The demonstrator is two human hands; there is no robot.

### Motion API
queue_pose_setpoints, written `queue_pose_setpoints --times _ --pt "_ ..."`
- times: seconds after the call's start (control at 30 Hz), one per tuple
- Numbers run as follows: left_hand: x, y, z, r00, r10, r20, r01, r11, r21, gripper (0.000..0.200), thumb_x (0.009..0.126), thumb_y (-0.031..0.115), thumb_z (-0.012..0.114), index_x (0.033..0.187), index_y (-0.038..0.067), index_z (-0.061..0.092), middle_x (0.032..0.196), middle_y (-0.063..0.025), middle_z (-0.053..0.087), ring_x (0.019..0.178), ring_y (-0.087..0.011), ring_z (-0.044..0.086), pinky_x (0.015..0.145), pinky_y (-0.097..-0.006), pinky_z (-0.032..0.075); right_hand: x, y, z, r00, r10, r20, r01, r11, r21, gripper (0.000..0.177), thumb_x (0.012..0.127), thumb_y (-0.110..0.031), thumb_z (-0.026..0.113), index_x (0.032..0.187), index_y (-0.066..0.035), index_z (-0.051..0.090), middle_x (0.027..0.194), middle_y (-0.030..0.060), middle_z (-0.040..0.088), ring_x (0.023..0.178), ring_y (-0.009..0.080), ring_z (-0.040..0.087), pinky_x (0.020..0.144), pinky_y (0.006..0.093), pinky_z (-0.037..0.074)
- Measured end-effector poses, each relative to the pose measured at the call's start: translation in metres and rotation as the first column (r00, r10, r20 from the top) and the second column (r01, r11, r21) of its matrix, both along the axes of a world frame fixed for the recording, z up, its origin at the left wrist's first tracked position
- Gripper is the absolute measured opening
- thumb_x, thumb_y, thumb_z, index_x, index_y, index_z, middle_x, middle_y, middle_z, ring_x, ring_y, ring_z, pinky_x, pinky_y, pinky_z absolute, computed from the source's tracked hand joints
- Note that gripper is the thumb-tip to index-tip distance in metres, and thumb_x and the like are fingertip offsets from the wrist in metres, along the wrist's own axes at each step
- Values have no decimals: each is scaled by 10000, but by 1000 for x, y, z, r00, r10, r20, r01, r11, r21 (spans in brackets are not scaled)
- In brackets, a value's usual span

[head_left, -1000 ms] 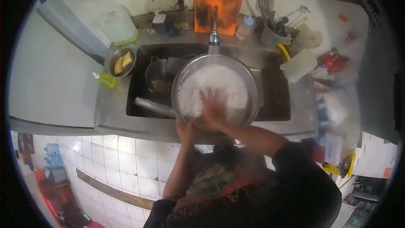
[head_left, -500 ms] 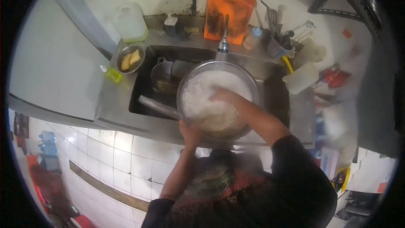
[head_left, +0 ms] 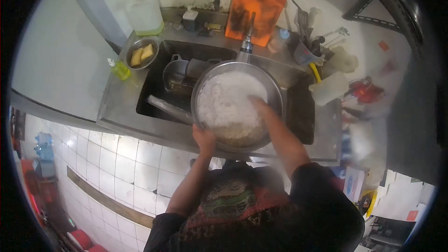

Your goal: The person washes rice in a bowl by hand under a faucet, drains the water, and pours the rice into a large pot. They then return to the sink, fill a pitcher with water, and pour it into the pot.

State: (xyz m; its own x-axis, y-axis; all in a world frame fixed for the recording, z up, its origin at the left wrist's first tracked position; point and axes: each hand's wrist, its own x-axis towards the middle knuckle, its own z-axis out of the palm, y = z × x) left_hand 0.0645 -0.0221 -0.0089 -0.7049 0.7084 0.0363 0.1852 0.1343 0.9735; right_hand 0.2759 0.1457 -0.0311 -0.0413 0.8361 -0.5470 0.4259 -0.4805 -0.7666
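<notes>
PLACE: kitchen, wash-up area | FIXT: metal sink (head_left: 302, 117) w/ tap (head_left: 247, 44), pots (head_left: 176, 73) inside | GEAR: lg metal bowl (head_left: 275, 86) nr tap, orange cutting bd (head_left: 263, 9) vs wall, cooking utensils (head_left: 303, 22) in holder (head_left: 305, 56) | SURF: wht tiles (head_left: 125, 172)

The bowl (head_left: 276, 92) hides the middle of the sink (head_left: 301, 116) and, it seems, some fingers of the left hand (head_left: 204, 139). The right hand (head_left: 259, 106) blurs toward its fingertips. Red things (head_left: 367, 92) at right are indistinct; the lower edge cuts the dark shirt (head_left: 280, 219).
</notes>
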Motion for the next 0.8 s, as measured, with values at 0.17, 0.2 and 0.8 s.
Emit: queue_pose_setpoints --times 0.17,0.2,0.8 --pt "-4 -3 -2 991 -87 98 83 996 43 260 738 19 502 991 -37 534 889 -166 610 848 -266 592 776 -352 450 -53 -15 23 996 -2 -90 -1 1000 -27 587 849 -467 558 1159 32 560 1066 226 608 1025 308 574 865 409 463" --pt "-6 -5 -3 983 -111 147 102 993 63 268 739 18 501 1000 -37 533 891 -157 609 852 -255 590 776 -346 451 -71 -25 34 973 179 146 -191 979 66 631 829 -467 582 1215 29 515 1139 241 569 1090 345 534 914 466 422" --pt "-8 0 10 968 -171 182 167 985 39 326 803 72 603 1101 -38 529 1022 -150 628 939 -238 590 835 -338 440 -85 29 15 767 257 588 -322 947 5 533 872 -353 518 1355 -146 430 1340 170 470 1204 331 476 1005 405 381"
